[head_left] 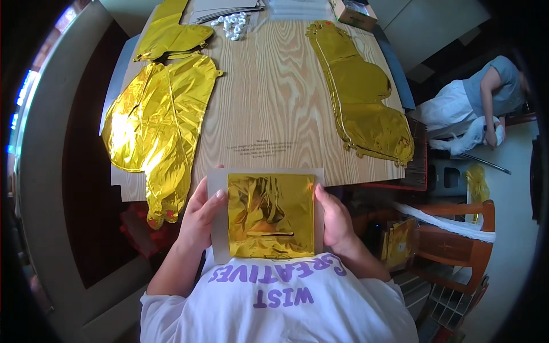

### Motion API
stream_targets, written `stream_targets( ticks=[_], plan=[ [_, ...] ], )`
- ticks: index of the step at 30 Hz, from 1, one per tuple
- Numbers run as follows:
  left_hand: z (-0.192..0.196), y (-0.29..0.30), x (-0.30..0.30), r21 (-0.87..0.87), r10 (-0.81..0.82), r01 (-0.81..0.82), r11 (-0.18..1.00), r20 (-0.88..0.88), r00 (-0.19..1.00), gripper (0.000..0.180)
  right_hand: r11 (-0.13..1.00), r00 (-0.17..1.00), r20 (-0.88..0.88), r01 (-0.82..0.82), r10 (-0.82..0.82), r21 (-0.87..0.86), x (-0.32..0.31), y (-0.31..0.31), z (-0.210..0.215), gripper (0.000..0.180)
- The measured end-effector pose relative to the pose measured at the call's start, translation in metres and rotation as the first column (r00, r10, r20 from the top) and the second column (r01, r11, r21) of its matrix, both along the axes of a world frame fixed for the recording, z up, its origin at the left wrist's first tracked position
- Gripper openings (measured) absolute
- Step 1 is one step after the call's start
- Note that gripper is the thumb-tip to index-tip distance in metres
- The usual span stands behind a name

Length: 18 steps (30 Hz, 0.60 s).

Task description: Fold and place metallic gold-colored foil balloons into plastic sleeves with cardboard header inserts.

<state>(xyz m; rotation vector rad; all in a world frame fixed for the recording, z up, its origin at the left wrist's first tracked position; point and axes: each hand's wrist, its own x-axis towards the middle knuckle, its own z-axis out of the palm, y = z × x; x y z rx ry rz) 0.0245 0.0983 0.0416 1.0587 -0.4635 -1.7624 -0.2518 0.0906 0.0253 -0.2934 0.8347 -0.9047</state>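
Pinching the card [219, 235] by its edges, left fingers [216, 195] and right fingers [321, 193] sit closed on it; wrinkled foil [271, 214] lies between them, and if it's loose, one tilt could slide it off!

Wood-grain table [257, 103] across the middle. Far side: small white ring-like pieces [231, 26] in a loose pile; transparent plastic sheet [297, 10] right of them; open cardboard box [361, 24] at far right corner. Right, off the table: co-worker [497, 83], grey-blue T-shirt, white trousers, beside white cloth [469, 137]. Near right: brown wooden chair [484, 251], white strip [452, 223] across it, wire rack [452, 299] below. Near left, below table: red item [140, 230], kind unclear.
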Motion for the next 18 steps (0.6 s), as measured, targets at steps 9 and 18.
stream_targets(
  ticks=[9, 18],
  plan=[
    [0.007, 0.048, 0.017, 0.078, -0.15, 0.163, 0.984, -0.158, 0.976, 0.077, 0.973, 0.966, -0.143, -0.223, 0.214, -0.053, -0.023, 0.033, 0.002, 0.051],
    [-0.002, 0.066, 0.02, 0.174, -0.198, 0.198, 0.965, -0.02, 0.98, 0.063, 0.902, 0.875, -0.288, -0.425, 0.39, -0.07, -0.044, 0.05, 0.006, 0.04]
  ],
)
